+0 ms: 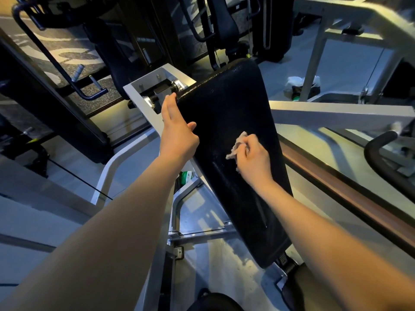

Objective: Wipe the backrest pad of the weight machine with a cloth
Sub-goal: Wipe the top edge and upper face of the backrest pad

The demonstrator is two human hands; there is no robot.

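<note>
Two hands are set on the pad (224, 104): left hand (177, 129) flat-fingered at ten o'clock, cloth (237, 145) gripped by right hand (252, 159) mid-pad.

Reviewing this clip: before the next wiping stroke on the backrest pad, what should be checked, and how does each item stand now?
1. Cloth held securely: ok, the right hand has its fingers curled round it.
2. Cloth in contact with the backrest pad: ok, it is pressed on the middle of the pad's face.
3. Pad steadied: ok, the left hand lies with straight fingers along the pad's left edge and its thumb on the face.
4. Stroke path free: ok, only the hands and the cloth are on the pad.
5. Upper and lower pad areas already wiped: cannot tell.
</note>
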